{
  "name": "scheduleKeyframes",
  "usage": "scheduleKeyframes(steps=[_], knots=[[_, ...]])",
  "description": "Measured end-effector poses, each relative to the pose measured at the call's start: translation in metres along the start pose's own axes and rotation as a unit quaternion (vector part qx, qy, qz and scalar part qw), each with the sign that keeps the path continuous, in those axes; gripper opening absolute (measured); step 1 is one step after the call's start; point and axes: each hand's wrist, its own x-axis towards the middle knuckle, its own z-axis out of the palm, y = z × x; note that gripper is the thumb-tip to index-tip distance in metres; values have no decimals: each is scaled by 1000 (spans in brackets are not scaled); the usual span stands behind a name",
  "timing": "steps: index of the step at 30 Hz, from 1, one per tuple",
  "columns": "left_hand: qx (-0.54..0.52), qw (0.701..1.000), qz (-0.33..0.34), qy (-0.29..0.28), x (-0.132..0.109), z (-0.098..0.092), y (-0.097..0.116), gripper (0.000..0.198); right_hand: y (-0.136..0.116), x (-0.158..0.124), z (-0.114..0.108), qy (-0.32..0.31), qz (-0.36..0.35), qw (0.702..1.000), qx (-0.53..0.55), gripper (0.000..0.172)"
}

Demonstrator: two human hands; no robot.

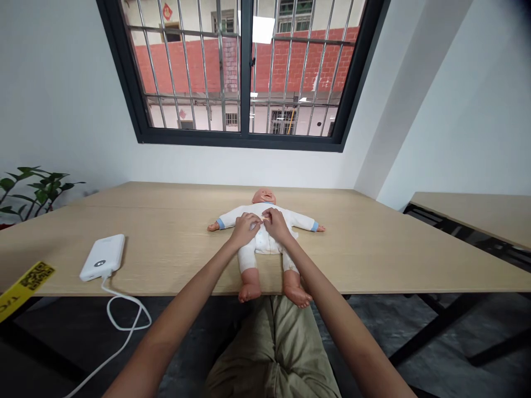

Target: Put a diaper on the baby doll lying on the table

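Observation:
A baby doll (pixel 264 195) lies on its back on the table, arms spread wide and bare feet at the front edge. It wears a white top (pixel 234 215) with blue cuffs and white bottoms (pixel 248 257). Over the doll's belly, the bent fingers of my left hand (pixel 246 228) pinch at the front of the top. Close beside it, my right hand (pixel 276 224) also has its fingers drawn together on the cloth. A little of the doll's skin shows between my hands. The exact bit of fabric under my fingertips is too small to make out.
A white power bank (pixel 103 256) with a white cable (pixel 120 296) hanging off the edge is on the left of the wooden table (pixel 174 204). Farther left are a yellow tag (pixel 25 288) and a green plant (pixel 39 190). A barred window (pixel 244 141) stands behind.

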Motion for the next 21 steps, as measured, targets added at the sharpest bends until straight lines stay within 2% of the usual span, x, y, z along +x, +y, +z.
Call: scheduleKeyframes(steps=[2,4,7,10,13,15,18,21], knots=[[27,1000,-6,-13,-1,-2,2,17,-2,-1,-4,52,3,998,35,19],[40,999,-8,-25,-2,-5,3,20,-1,-2,-10,137,15,988,73,15],[41,998,-24,-42,-4,-7,3,27,13,-3,-24,248,84,956,132,19],[27,996,-61,-65,-5,-6,1,30,38,-6,-34,303,164,922,178,22],[6,992,-90,-87,-5,-4,-1,31,62,-11,-37,329,215,903,171,21],[-4,991,-101,-90,-5,-3,-3,31,73,-14,-34,327,225,905,152,20],[-14,991,-99,-90,-5,-2,-6,31,82,-17,-26,278,219,924,143,21],[-22,993,-81,-86,-5,-1,-9,32,85,-18,-19,235,226,932,161,25]])
